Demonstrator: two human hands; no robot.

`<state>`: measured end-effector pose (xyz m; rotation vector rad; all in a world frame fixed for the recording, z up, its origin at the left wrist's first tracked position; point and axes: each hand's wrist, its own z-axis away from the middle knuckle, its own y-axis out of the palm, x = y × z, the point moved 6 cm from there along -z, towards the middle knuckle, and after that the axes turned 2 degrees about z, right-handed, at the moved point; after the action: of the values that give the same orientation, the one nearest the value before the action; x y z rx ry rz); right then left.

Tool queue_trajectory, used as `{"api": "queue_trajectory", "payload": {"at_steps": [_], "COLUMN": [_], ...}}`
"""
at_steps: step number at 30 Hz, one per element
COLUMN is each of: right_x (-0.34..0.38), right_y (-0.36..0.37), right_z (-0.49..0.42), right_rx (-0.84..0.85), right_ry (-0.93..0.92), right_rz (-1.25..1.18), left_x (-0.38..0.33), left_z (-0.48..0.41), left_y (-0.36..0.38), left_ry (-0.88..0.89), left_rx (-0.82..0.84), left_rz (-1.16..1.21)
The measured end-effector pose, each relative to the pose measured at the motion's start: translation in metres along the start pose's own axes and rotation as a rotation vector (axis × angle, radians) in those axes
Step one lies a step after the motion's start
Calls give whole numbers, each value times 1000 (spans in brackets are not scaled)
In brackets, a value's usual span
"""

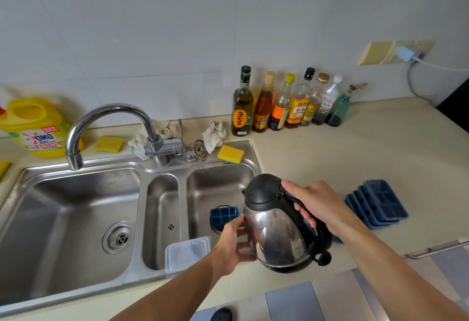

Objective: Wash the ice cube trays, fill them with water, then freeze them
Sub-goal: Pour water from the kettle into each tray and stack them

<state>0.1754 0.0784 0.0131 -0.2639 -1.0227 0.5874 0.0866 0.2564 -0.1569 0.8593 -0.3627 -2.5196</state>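
Note:
My right hand [316, 203] grips the black handle of a steel kettle [275, 231], which is tilted with its spout toward the right sink basin [215, 188]. A thin stream of water falls from the spout onto a blue ice cube tray [223, 216] lying in that basin. My left hand [234, 242] holds the kettle's steel body from the left side, fingers curved around it. A stack of blue ice cube trays [378, 203] lies on the counter to the right of the kettle.
A clear plastic container [186, 252] leans in the narrow middle basin. The tap [109, 122] points over the large left basin. Yellow sponges [230, 154], cloths, a yellow detergent jug [34, 125] and several bottles [286, 102] line the back of the counter.

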Motion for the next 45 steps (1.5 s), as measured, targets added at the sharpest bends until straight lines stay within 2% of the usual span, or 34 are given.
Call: {"api": "queue_trajectory", "payload": {"at_steps": [45], "right_x": [11], "right_y": [38], "right_z": [-7], "right_rx": [62], "right_ry": [-29], "right_rz": [69], "left_x": [2], "left_z": [12], "left_y": [-35], "left_ry": [19], "left_rx": [-50], "left_rz": [47]}}
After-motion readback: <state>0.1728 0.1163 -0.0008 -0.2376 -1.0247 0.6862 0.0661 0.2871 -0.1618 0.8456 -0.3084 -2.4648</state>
